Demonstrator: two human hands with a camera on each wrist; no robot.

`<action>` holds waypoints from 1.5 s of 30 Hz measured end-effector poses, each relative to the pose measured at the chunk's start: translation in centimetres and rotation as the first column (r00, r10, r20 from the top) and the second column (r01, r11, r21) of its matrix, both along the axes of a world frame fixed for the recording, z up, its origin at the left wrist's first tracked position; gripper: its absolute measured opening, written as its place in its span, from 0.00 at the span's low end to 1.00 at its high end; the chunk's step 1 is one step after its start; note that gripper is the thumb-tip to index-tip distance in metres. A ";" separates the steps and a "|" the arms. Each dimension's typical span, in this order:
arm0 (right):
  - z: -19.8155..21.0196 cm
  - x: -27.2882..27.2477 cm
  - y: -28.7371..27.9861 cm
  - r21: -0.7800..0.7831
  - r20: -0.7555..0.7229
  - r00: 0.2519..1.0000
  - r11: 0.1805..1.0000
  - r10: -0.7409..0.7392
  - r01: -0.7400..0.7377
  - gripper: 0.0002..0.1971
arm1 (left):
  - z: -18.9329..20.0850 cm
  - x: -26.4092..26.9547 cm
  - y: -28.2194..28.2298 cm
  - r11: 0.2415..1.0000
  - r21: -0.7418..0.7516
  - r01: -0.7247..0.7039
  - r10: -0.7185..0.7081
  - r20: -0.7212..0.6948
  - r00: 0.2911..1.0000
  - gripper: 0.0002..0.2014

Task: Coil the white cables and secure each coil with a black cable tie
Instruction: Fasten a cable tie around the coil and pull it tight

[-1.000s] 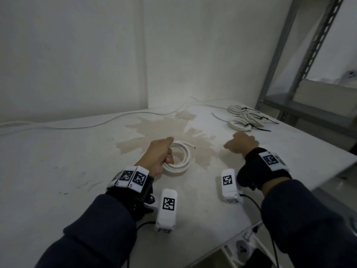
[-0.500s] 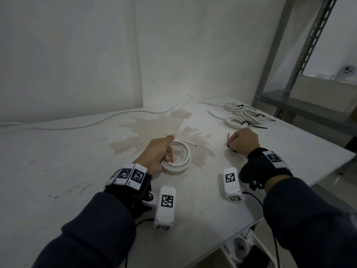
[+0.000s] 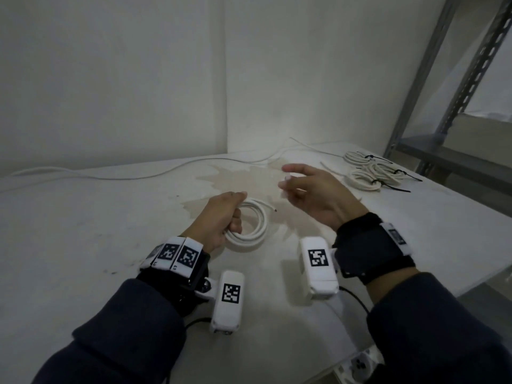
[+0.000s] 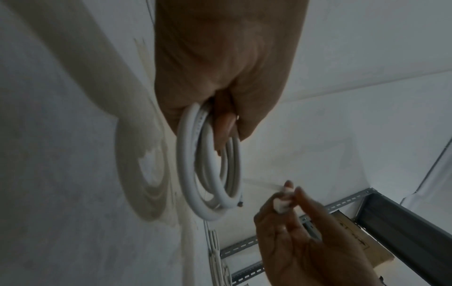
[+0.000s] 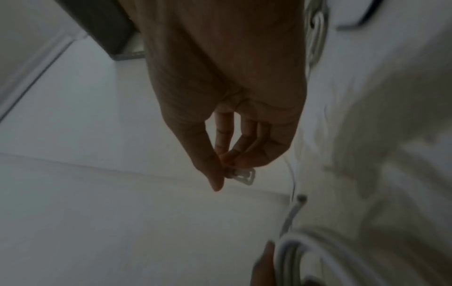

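A white cable coil (image 3: 250,227) lies on the stained white table (image 3: 83,231). My left hand (image 3: 224,217) grips its near-left side, fingers curled round the strands (image 4: 210,174). My right hand (image 3: 289,180) hovers above the table just right of the coil, fingers loosely spread. Its thumb and fingertips pinch a small pale piece (image 5: 242,176), also seen from the left wrist view as the pale piece (image 4: 282,202). I cannot tell what that piece is. No black tie shows in either hand. The coil's cut end (image 3: 274,210) points toward the right hand.
Several tied coils with black cable ties (image 3: 371,173) lie at the table's far right. A loose white cable (image 3: 138,177) runs along the back by the wall. A grey metal rack (image 3: 432,87) stands on the right, beyond the table's right edge.
My right hand has lifted off the table, turned and moved left toward the coil, opening from a fist into a fingertip pinch. The left hand still holds the coil in place.
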State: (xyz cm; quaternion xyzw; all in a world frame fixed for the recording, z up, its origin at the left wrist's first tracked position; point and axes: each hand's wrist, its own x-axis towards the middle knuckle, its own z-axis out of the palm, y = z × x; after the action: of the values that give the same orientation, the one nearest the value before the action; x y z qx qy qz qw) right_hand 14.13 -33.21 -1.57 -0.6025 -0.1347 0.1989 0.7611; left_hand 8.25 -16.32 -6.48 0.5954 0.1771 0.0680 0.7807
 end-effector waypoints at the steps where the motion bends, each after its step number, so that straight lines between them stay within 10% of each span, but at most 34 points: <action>1: 0.0 -0.7 1.6 0.022 -0.014 0.999 0.999 0.034 -0.034 0.14 | 0.1 -0.6 0.7 1.000 0.020 -0.016 0.015 0.008 1.000 0.17; 7: -1.8 -3.4 10.0 0.068 -0.073 0.984 0.985 0.163 -0.158 0.01 | -0.1 -4.9 6.5 0.985 0.056 -0.162 0.160 0.040 0.986 0.19; 13: -3.5 -4.9 14.3 -0.076 0.035 0.986 0.985 0.161 -0.158 0.18 | -1.6 -6.4 10.1 0.971 -0.096 -0.220 0.222 0.012 0.975 0.16; 22: -4.4 -4.1 14.3 -0.289 0.325 0.931 0.955 0.167 -0.071 0.26 | -2.4 -5.7 9.9 0.992 0.054 -0.113 0.107 0.103 0.989 0.18; 35: -5.3 -3.5 14.5 -0.334 0.467 0.857 0.941 0.218 -0.057 0.07 | -1.9 -5.6 8.9 0.984 0.164 -0.075 0.059 0.101 0.993 0.18; 45: -5.8 -3.4 14.5 -0.338 0.524 0.817 0.939 0.243 -0.062 0.19 | -1.6 -5.5 8.4 0.992 0.100 -0.075 0.077 -0.018 0.997 0.17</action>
State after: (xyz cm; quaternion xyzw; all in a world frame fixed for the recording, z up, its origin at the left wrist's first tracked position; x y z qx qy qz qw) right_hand 10.71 -18.75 -7.34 -0.7314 -0.3669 0.0938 0.5672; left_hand 2.75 -7.91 -8.10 0.6269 0.2049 0.0999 0.7450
